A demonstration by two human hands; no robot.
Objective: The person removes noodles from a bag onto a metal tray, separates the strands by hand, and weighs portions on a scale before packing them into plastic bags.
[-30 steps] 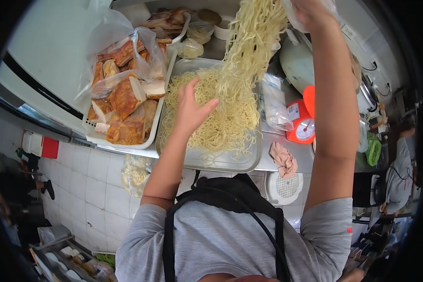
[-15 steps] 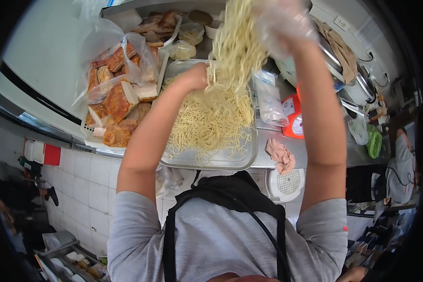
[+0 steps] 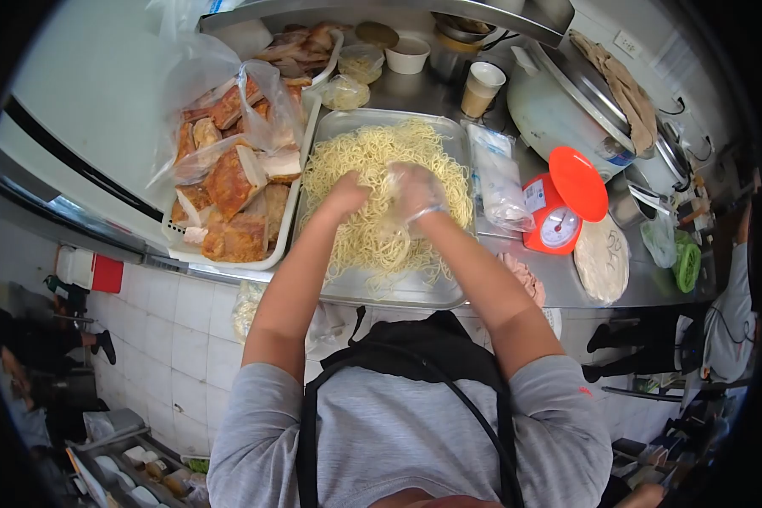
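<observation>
A heap of pale yellow noodles (image 3: 381,241) lies loose and tangled across a shallow metal tray (image 3: 398,295). My left hand (image 3: 347,195), bare, is in the heap left of its middle, its fingers curled into the strands. Close beside it, my right hand (image 3: 416,190) wears a clear plastic glove and presses into the noodles. Its fingers are blurred and partly sunk among the strands, so their grip does not show. A few strands are spread toward the tray's near edge.
Left of the tray, a white basket (image 3: 289,222) holds browned meat pieces (image 3: 231,182) under plastic. To the right are a plastic-wrapped packet (image 3: 501,182), a red scale (image 3: 559,222) and a large lidded pot (image 3: 559,106). A paper cup (image 3: 483,89) stands behind. Another person (image 3: 728,313) is at far right.
My right hand has come down from high above the tray, and the noodles it held up now lie in the heap. My left hand has lowered slightly into the noodles.
</observation>
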